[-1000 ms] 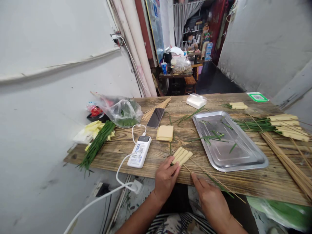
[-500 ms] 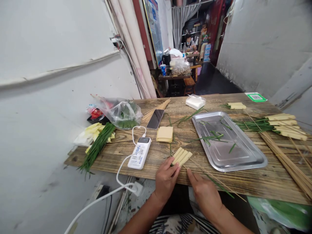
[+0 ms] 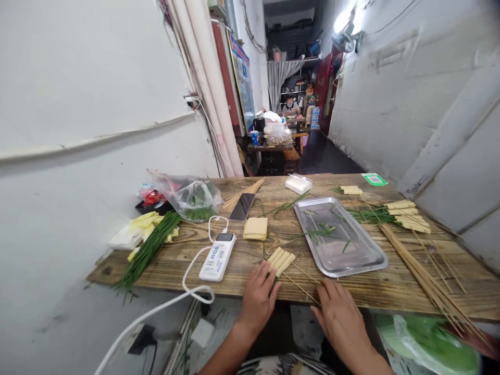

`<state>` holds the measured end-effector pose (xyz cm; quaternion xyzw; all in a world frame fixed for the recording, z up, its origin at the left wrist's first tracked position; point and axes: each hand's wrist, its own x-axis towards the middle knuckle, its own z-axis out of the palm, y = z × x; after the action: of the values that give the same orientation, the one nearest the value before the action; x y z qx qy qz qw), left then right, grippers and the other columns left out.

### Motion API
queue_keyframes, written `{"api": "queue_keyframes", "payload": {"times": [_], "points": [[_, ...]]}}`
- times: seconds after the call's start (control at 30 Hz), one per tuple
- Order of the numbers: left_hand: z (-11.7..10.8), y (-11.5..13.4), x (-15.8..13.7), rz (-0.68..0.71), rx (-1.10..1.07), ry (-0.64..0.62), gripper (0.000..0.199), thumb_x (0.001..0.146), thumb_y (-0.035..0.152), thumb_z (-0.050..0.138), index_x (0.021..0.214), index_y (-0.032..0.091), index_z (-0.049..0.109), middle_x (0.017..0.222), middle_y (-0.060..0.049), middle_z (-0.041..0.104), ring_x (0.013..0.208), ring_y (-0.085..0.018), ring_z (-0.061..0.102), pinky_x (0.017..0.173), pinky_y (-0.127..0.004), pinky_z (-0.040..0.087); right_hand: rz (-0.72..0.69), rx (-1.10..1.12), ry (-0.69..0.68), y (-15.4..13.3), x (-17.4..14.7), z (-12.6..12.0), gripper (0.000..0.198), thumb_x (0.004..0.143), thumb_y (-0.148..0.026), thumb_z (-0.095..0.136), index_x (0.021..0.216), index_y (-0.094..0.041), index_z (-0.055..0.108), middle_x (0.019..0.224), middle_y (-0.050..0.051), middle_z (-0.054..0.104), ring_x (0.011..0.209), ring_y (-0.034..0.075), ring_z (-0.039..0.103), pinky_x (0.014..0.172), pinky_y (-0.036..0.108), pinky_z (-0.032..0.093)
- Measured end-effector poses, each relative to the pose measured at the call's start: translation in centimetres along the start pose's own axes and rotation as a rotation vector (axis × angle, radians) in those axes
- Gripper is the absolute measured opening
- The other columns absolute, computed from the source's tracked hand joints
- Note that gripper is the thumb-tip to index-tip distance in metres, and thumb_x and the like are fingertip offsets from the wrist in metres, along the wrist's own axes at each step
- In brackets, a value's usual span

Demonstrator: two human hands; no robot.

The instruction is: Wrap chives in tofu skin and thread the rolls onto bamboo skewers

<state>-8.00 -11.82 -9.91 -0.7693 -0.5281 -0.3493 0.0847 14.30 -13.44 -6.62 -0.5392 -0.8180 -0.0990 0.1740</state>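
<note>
Lower centre, the left hand [image 3: 258, 298] rests fingers-outstretched on tofu-sheet rolls [image 3: 283, 260]. The right hand [image 3: 342, 315], thumb spread, sits beside a bamboo skewer [image 3: 300, 287].

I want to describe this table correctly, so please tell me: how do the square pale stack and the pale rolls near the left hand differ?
The stack is flat and squarish, while the rolls are narrow and lie side by side. The left hand touches the rolls; neither hand touches the stack. Both are pale yellow and on the wooden table.
</note>
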Motion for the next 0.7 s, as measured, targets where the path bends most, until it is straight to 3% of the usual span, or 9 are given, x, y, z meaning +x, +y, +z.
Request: {"api": "queue_keyframes", "payload": {"times": [0.13,0.23,0.43,0.53,0.7], "points": [[-0.1,-0.4,0.1,-0.042,-0.048,-0.001,0.029,0.091,0.023,0.048,0.119,0.020,0.057,0.126,-0.012,0.058,0.120,-0.023,0.053,0.097,-0.040,0.050,0.027,0.072,0.020,1.1,-1.2,0.6,0.026,0.087,-0.028,0.052,0.106,-0.013,0.060,0.104,0.014,0.063,0.094,0.027,0.058,0.082,0.041,0.048],[-0.2,-0.6,1.1,-0.066,0.004,-0.051,0.042,0.092,0.030,0.047,0.132,0.017,0.046,0.138,-0.015,0.048,0.130,-0.026,0.043,0.103,-0.046,0.044,0.025,0.140,0.047,2.0,-1.2,1.1,0.031,0.093,-0.024,0.039,0.116,-0.013,0.057,0.101,0.012,0.065,0.091,0.023,0.061,0.079,0.035,0.050],[0.2,-0.1,3.8,0.052,0.094,-0.305,0.060,0.092,0.045,0.042,0.141,0.012,0.034,0.142,-0.015,0.044,0.134,-0.026,0.036,0.112,-0.050,0.028,0.021,0.177,-0.132,2.0,0.6,0.0,0.030,0.088,-0.010,0.040,0.100,-0.018,0.067,0.087,0.007,0.066,0.080,0.018,0.062,0.071,0.027,0.049],[0.5,0.1,4.3,0.073,0.105,-0.340,0.065,0.091,0.050,0.041,0.142,0.011,0.032,0.144,-0.015,0.040,0.136,-0.024,0.034,0.114,-0.047,0.023,0.010,0.170,-0.182,1.5,1.1,-0.1,0.032,0.086,-0.007,0.043,0.105,-0.018,0.066,0.086,0.007,0.065,0.080,0.018,0.062,0.068,0.025,0.047],[0.6,-0.1,4.5,0.096,0.117,-0.399,0.057,0.094,0.043,0.037,0.141,0.010,0.033,0.145,-0.015,0.039,0.136,-0.022,0.033,0.114,-0.042,0.023,-0.064,0.232,-0.140,1.9,1.0,1.4,0.036,0.085,-0.003,0.040,0.109,-0.012,0.065,0.088,0.008,0.065,0.083,0.017,0.060,0.074,0.025,0.048]]}}
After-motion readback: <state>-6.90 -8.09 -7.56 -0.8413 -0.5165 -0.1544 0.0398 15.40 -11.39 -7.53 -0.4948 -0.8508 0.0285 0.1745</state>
